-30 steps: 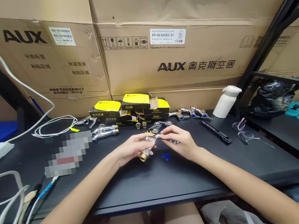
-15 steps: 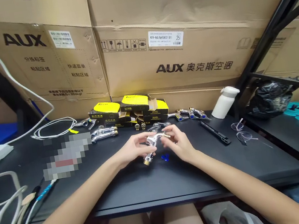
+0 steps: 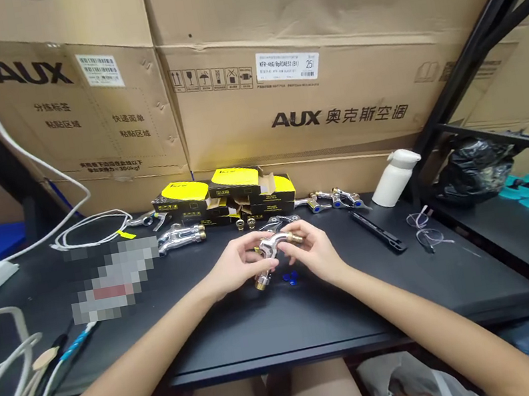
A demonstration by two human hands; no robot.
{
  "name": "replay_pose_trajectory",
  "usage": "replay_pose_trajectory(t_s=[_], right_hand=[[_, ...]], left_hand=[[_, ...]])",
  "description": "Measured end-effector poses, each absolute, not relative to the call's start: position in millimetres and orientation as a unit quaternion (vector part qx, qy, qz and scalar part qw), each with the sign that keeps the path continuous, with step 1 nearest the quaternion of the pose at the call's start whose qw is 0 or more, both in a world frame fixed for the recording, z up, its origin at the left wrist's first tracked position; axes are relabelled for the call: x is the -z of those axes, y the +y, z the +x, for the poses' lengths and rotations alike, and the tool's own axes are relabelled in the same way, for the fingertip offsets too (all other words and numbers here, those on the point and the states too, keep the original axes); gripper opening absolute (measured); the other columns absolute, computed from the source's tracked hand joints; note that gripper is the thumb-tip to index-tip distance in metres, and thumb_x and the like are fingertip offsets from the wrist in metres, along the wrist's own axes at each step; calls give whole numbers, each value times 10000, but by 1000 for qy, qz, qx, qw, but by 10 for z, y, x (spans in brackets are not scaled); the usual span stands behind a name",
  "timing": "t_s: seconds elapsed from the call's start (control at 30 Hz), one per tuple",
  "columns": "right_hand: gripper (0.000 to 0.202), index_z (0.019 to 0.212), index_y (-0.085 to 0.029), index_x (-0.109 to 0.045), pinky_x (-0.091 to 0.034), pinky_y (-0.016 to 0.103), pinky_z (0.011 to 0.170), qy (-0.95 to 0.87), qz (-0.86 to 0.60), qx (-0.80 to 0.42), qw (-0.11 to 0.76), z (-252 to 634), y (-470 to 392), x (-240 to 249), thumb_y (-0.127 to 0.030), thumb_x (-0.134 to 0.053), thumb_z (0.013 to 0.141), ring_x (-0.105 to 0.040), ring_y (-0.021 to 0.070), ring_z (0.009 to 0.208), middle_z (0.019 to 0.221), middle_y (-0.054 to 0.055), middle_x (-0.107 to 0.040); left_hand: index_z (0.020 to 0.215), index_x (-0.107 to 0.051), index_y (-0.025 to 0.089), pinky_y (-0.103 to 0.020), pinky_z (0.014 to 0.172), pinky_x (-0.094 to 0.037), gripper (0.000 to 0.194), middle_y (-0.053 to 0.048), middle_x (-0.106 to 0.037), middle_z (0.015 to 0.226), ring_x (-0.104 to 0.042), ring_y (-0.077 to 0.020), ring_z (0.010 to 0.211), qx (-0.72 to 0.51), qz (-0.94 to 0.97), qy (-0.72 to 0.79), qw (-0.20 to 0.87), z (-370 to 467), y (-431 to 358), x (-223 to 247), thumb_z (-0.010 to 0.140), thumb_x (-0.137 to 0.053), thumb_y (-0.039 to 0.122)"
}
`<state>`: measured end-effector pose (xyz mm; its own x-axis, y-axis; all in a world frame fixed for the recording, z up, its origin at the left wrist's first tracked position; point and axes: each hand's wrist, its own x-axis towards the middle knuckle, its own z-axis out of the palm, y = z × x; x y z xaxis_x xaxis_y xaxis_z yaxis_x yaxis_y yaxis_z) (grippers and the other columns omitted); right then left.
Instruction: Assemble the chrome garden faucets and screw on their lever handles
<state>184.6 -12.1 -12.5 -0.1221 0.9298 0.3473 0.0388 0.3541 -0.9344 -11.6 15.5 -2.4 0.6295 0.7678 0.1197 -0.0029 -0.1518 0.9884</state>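
1. The tap (image 3: 269, 247) is found just below the centre of the frame, held aslant over the surface (image 3: 238, 341). One brass end is pointed to the lower left, the other to the upper right; whether the lower end is touching cannot be told.
2. The tap's body is gripped by the left hand (image 3: 235, 264), fingers curled and thumb laid across the front. The upper brass end is pinched by the right hand (image 3: 316, 248), fingers partly bent.
3. Handling, as judged: stiff, fairly heavy for its size, not fragile. The polished chrome is likely to be slippery; a firmer hold is expected at the thick body or the brass ends.
4. Blue caps (image 3: 293, 281) are seen near the tap, loose on the surface; judged light and easily scattered.
5. The surface is black, flat and smooth-looking. Other taps (image 3: 180, 238) are laid left and right of the stacked boxes (image 3: 235, 178) at centre.
6. A white bottle (image 3: 395, 179), a black tool (image 3: 376, 232) and glasses (image 3: 427, 229) are noted at right.
7. The rear is closed off by large cartons (image 3: 327, 89); a cable (image 3: 56, 165) is hung at upper left.
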Motion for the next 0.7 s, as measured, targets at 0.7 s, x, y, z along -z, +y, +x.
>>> replay_pose_trajectory(t_s=[0.7], right_hand=[[408,1200,-234,-469,-543,246,515,-648,-339,-440,522,1842,-135,168,-409,-586,851,-703,158,642,1024,69,-695]], left_hand=[[939,-472,195,-215,602,-441,253,17,-568,838,-548,-101,668,-397,780,325,358,-268,178,-162,714,-586,182]])
